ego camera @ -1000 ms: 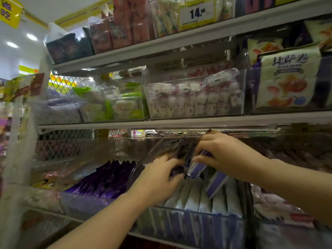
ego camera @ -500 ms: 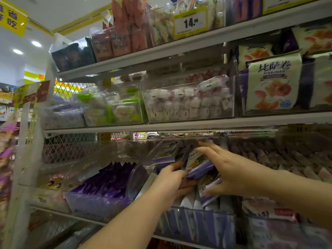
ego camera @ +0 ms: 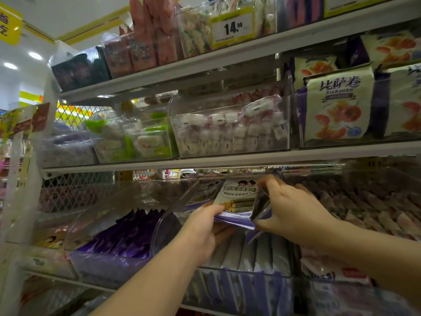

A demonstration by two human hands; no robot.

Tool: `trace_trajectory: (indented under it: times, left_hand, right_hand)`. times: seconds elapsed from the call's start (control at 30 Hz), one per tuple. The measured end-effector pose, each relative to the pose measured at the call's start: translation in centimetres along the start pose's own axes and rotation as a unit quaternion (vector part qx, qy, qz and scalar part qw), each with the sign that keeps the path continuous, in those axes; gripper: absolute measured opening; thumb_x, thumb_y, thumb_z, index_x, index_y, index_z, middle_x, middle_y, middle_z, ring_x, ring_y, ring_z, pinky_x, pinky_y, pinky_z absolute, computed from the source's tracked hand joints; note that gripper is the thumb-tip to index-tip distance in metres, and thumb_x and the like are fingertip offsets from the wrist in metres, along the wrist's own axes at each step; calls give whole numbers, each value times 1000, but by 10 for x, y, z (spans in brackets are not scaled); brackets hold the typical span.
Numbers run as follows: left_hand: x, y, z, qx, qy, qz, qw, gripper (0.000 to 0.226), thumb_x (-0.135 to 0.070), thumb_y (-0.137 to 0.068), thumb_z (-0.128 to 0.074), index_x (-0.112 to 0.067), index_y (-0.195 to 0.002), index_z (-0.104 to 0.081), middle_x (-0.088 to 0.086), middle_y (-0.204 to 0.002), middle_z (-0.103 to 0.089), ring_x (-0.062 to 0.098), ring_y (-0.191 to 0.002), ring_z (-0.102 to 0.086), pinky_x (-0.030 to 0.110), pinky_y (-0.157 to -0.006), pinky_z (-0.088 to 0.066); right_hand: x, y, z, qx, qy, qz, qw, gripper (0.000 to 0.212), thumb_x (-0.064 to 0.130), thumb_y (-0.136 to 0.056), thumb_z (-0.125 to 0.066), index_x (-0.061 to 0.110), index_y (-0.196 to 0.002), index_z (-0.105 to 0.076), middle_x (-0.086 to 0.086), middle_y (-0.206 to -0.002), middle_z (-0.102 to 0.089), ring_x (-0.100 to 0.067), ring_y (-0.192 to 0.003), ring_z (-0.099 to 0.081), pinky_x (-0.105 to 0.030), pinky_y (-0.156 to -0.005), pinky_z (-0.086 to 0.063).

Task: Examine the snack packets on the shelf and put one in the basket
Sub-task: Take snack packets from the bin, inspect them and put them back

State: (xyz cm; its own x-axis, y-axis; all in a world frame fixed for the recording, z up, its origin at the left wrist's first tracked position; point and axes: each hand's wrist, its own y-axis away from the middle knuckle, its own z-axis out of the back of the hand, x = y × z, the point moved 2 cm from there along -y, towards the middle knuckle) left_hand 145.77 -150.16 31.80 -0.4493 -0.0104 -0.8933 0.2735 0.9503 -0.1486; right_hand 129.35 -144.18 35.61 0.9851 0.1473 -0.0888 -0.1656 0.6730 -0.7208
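Note:
A white and purple snack packet [ego camera: 237, 199] with pictured rolls is lifted above its clear bin [ego camera: 241, 286], face toward me. My left hand [ego camera: 202, 231] grips its lower left edge, thumb on the front. My right hand [ego camera: 293, 208] pinches the packet's right side together with a second dark-edged packet [ego camera: 260, 206] behind it. More packets of the same kind [ego camera: 252, 252] stand upright in the bin beneath. No basket is in view.
Clear bins fill the shelves: dark purple packets [ego camera: 127, 236] to the left, brownish wrapped snacks [ego camera: 364, 201] to the right, white sweets [ego camera: 230, 131] and a pizza-roll bag [ego camera: 337, 108] above. A shelf edge [ego camera: 227, 159] runs just above my hands. A yellow price tag [ego camera: 232, 27] reads 14.
Both hands pulled a packet up out of the bin and turned its printed face toward me. The camera moved closer and tilted up slightly.

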Motion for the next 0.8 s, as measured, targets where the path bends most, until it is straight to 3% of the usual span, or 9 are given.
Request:
trace_trajectory:
  times: [0.2, 0.3, 0.37, 0.5, 0.63, 0.8]
  left_hand:
    - [-26, 18, 27, 5, -4, -74, 997, 18, -2, -97, -44, -2, -97, -62, 13, -73, -72, 21, -60, -70, 31, -51, -58]
    - [-35, 25, 49, -22, -5, -93, 995, 22, -2, -98, -42, -2, -107, -61, 14, -83, -74, 23, -69, -72, 33, -54, -58]
    - [-39, 27, 60, -37, -14, -97, 994, 23, -3, -98, -42, -3, -112, -61, 16, -94, -73, 26, -79, -70, 33, -59, -58]
    - [-43, 30, 70, -35, -23, -102, 994, 24, -4, -99, -43, -7, -114, -62, 15, -101, -74, 28, -86, -72, 34, -62, -58]
    - [-43, 29, 72, -26, -32, -107, 993, 24, -4, -99, -42, -10, -113, -61, 13, -99, -75, 26, -84, -73, 34, -62, -58]
    - [-42, 30, 76, -32, -43, -106, 993, 22, -5, -100, -42, -10, -111, -61, 14, -98, -75, 28, -89, -73, 35, -64, -59]
  right_hand:
    - [5, -24, 4, 28, 131, 86, 987, 31, 50, -82, -59, 31, -106, -65, 5, -122, -57, -21, -116, -50, -40, -99, -27]
    - [10, -36, -2, 114, 229, 135, 957, 42, 57, -82, -57, 27, -109, -68, 0, -119, -62, -26, -118, -45, -39, -95, -32]
    - [11, -46, -6, 172, 248, 126, 945, 51, 61, -78, -61, 24, -113, -67, -3, -116, -65, -28, -113, -52, -35, -91, -41]
    - [9, -61, -12, 177, 269, 89, 943, 41, 48, -90, -55, 18, -116, -65, -9, -118, -65, -29, -109, -58, -35, -89, -45]
    - [13, -64, -27, 169, 244, 57, 953, 37, 39, -97, -44, 15, -117, -64, -10, -125, -59, -30, -116, -51, -36, -95, -39]
    - [9, -63, -32, 295, 199, 52, 933, 34, 32, -95, -50, 10, -119, -62, -12, -119, -64, -29, -104, -61, -35, -87, -50]
